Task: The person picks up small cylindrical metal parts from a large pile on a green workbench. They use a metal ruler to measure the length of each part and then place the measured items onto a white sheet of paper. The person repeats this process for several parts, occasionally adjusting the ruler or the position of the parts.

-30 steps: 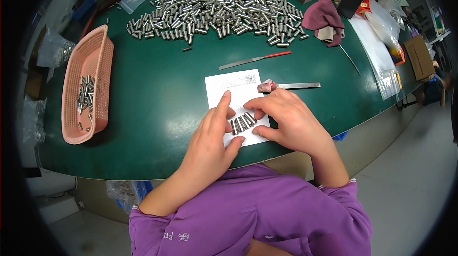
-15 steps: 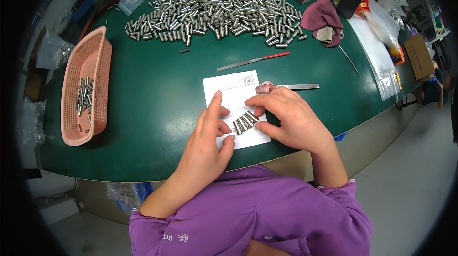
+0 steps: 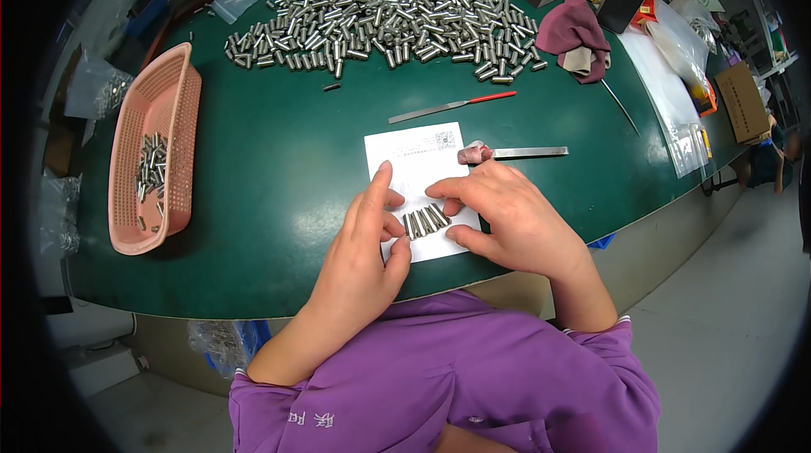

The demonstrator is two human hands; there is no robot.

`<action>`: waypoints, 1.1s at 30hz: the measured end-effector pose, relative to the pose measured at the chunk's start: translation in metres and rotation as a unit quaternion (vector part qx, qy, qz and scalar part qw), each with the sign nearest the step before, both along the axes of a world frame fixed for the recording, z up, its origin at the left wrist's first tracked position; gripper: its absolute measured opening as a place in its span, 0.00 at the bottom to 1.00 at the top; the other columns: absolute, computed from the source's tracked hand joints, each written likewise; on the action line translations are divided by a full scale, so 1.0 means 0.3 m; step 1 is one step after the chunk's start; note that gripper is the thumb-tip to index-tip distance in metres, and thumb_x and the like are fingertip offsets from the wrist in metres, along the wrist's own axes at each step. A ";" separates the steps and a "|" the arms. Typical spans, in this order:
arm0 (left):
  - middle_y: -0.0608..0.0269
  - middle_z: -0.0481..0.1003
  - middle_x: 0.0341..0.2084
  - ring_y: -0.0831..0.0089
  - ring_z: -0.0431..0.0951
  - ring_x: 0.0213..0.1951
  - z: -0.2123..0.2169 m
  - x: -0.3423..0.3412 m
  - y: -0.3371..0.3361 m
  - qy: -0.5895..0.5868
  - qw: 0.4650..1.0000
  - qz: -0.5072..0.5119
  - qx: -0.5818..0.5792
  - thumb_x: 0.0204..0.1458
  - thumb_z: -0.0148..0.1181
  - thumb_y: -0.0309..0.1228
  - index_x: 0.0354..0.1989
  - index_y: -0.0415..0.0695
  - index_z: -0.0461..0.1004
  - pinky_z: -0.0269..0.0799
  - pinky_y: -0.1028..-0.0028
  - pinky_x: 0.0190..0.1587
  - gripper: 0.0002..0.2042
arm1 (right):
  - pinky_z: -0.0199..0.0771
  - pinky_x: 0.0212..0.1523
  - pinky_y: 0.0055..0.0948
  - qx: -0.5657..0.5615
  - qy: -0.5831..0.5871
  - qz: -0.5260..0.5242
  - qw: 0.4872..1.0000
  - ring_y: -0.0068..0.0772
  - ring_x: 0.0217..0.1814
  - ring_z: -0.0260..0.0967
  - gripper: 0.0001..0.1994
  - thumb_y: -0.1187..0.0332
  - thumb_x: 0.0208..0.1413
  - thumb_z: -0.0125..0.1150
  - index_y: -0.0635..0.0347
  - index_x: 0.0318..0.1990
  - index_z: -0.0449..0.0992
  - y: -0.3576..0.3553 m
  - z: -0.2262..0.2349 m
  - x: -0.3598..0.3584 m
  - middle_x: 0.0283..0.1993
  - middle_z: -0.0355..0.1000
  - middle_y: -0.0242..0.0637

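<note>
A row of several short metal pins lies side by side on a printed white sheet near the table's front edge. My left hand is at the row's left end, index finger stretched out, thumb and other fingers curved apart beside the pins. At the right end is my right hand, thumb and fingers spread around that side of the row. Whether fingertips touch the outer pins is hard to tell. Beyond the right hand rests a flat metal bar with a wrapped end.
A big heap of metal pins covers the table's far side. At left stands a pink basket holding some pins. A red-handled file lies beyond the sheet. A maroon cloth and plastic bags are at the right.
The row of pins has shifted slightly left across the sheet, toward my left hand. My right hand has moved left along with it; my left hand has hardly moved.
</note>
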State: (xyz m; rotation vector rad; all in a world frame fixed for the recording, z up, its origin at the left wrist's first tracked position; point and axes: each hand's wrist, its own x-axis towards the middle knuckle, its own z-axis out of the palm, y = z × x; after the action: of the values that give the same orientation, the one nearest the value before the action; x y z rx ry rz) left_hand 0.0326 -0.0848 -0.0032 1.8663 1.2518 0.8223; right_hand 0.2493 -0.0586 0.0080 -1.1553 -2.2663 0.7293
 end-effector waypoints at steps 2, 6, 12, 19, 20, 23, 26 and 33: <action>0.54 0.70 0.45 0.75 0.74 0.37 0.002 -0.003 0.000 0.003 1.000 0.003 -0.002 0.46 0.56 0.13 0.69 0.37 0.49 0.72 0.75 0.43 0.39 | 0.63 0.58 0.43 -0.001 -0.002 -0.002 1.000 0.43 0.53 0.66 0.20 0.73 0.45 0.66 0.53 0.49 0.73 -0.005 0.003 -0.003 0.34 0.73 0.28; 0.55 0.71 0.44 0.75 0.74 0.37 -0.001 -0.011 -0.002 0.012 1.000 0.008 0.002 0.46 0.57 0.13 0.68 0.37 0.51 0.71 0.75 0.42 0.38 | 0.65 0.56 0.38 0.018 0.016 0.001 1.000 0.36 0.42 0.68 0.22 0.74 0.41 0.67 0.53 0.48 0.75 -0.008 -0.002 -0.011 0.34 0.73 0.27; 0.56 0.72 0.43 0.76 0.74 0.34 0.002 -0.026 0.002 0.014 1.000 0.006 0.002 0.45 0.56 0.13 0.66 0.39 0.57 0.71 0.76 0.40 0.35 | 0.68 0.49 0.36 0.007 0.020 -0.012 1.000 0.35 0.40 0.69 0.21 0.74 0.42 0.68 0.53 0.48 0.75 -0.015 -0.007 -0.030 0.33 0.74 0.26; 0.59 0.77 0.40 0.77 0.74 0.32 -0.001 -0.026 0.017 0.009 1.000 0.014 -0.003 0.44 0.62 0.15 0.62 0.40 0.64 0.71 0.77 0.38 0.32 | 0.71 0.39 0.34 0.036 0.035 -0.052 0.997 0.35 0.35 0.70 0.15 0.71 0.42 0.70 0.54 0.42 0.80 -0.017 -0.047 -0.069 0.28 0.74 0.28; 0.60 0.77 0.39 0.78 0.73 0.32 -0.006 -0.024 0.017 0.014 1.000 0.020 0.000 0.44 0.62 0.15 0.62 0.40 0.64 0.71 0.77 0.37 0.32 | 0.71 0.39 0.34 0.040 0.034 -0.053 0.997 0.35 0.34 0.70 0.14 0.71 0.42 0.70 0.54 0.41 0.80 -0.017 -0.050 -0.072 0.27 0.74 0.28; 0.61 0.78 0.38 0.77 0.74 0.33 -0.026 -0.027 0.018 0.014 1.000 0.028 -0.003 0.43 0.65 0.16 0.61 0.40 0.65 0.71 0.77 0.37 0.33 | 0.71 0.39 0.34 0.027 0.031 -0.058 0.997 0.35 0.35 0.69 0.13 0.70 0.42 0.71 0.54 0.39 0.81 -0.019 -0.053 -0.077 0.28 0.74 0.29; 0.61 0.78 0.38 0.77 0.75 0.36 -0.038 -0.033 0.019 0.028 0.998 0.023 0.041 0.42 0.66 0.17 0.62 0.40 0.65 0.71 0.77 0.37 0.33 | 0.70 0.40 0.35 0.024 0.035 -0.068 0.997 0.36 0.36 0.69 0.13 0.70 0.42 0.71 0.53 0.38 0.80 -0.022 -0.046 -0.080 0.29 0.73 0.29; 0.60 0.76 0.38 0.74 0.77 0.40 -0.038 -0.017 -0.005 -0.028 0.999 0.029 0.023 0.42 0.65 0.15 0.64 0.41 0.62 0.76 0.75 0.44 0.36 | 0.68 0.42 0.35 0.030 0.055 -0.073 0.995 0.36 0.39 0.68 0.12 0.69 0.43 0.70 0.53 0.38 0.78 -0.040 -0.053 -0.086 0.32 0.74 0.29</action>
State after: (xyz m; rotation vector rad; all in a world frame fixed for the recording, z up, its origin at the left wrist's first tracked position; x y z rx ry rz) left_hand 0.0276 -0.0863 -0.0145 1.8380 1.2670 0.9357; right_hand 0.2236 -0.0705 -0.0078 -1.2076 -2.0749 0.6469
